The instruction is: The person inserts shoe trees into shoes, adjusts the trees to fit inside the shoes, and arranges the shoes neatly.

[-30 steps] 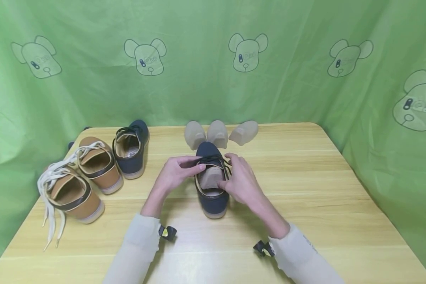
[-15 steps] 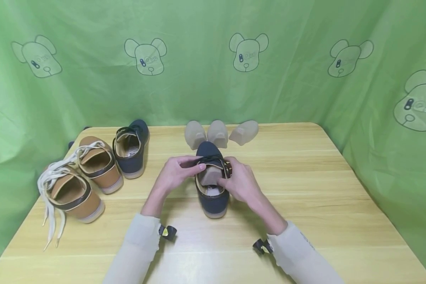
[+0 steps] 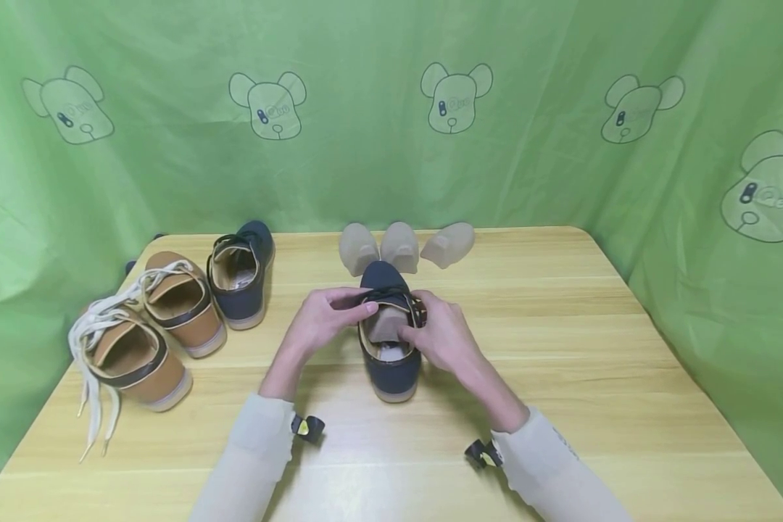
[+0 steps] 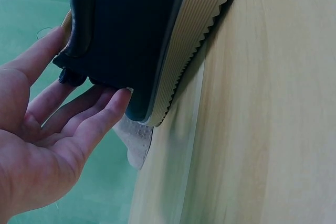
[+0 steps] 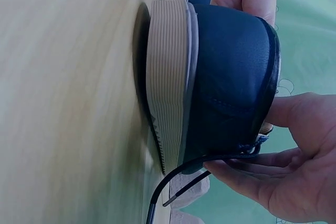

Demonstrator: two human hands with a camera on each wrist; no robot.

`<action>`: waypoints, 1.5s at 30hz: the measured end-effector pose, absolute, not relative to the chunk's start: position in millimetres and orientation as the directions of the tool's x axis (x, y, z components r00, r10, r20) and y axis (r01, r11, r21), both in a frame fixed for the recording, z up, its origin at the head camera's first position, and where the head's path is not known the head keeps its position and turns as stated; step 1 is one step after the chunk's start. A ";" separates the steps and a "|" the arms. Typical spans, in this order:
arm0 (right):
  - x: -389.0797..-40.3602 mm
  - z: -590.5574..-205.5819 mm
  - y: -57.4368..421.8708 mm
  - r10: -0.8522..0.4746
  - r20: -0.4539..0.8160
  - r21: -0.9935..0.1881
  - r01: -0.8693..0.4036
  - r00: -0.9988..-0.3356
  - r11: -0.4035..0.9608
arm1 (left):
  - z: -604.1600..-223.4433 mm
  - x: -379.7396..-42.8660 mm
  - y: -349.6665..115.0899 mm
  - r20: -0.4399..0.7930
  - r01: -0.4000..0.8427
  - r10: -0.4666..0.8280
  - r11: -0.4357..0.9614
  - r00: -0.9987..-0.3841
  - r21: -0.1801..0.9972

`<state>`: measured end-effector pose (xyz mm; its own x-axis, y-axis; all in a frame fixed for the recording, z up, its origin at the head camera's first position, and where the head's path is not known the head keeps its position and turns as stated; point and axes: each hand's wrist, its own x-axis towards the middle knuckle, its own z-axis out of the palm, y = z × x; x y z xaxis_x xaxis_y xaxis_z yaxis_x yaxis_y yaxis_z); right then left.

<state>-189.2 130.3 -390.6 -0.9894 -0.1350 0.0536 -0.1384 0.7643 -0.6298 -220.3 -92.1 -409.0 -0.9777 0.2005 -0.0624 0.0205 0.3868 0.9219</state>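
A navy lace-up shoe [image 3: 393,375] stands mid-table, toe pointing away. Inside its opening sits a grey shoe filler [image 3: 386,324]. My left hand [image 3: 322,319] holds the shoe's left side, thumb at the opening's edge and fingers along the outside, as the left wrist view shows with the same hand [image 4: 52,129]. On the other side my right hand [image 3: 445,333] grips the shoe's right side; its thumb reaches into the opening by the filler. A black lace [image 5: 194,163] hangs down past the right fingers in the right wrist view. The filler's front is hidden within the shoe.
Three grey shoe fillers, a left one [image 3: 359,248], a middle one [image 3: 399,246] and a right one [image 3: 449,243], lie beyond the toe. Another navy shoe [image 3: 244,301] and two brown shoes, one farther [image 3: 199,330] and one nearer [image 3: 159,380], with white laces, stand at left. Green curtains surround the table.
The filler has slid toward the toe, baring more of the insole at the heel. My right fingers have closed in against the shoe's side. The left hand stays put.
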 end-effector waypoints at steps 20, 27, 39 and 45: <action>-192.3 -400.2 128.5 -0.062 0.185 -0.618 -0.166 -0.981 0.768 | -406.6 -218.5 -91.0 -0.052 0.026 0.200 0.368 -0.978 0.930; -192.1 -398.5 127.5 -0.062 0.166 -0.634 -0.155 -0.984 0.757 | -406.6 -218.8 -91.1 -0.048 0.029 0.201 0.364 -0.978 0.931; -197.2 -402.9 128.7 -0.042 0.132 -0.672 -0.121 -0.990 0.730 | -408.9 -219.5 -90.5 -0.033 0.043 0.201 0.362 -0.979 0.931; -201.4 -402.8 129.1 -0.009 0.093 -0.697 -0.072 -0.996 0.713 | -408.0 -218.7 -90.7 -0.042 0.036 0.203 0.363 -0.978 0.931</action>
<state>-201.4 129.1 -402.8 -0.9956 -0.0089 0.0932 -0.0716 0.7134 -0.6971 -218.7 -90.7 -408.0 -0.9784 0.2027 -0.0415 0.0357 0.3630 0.9311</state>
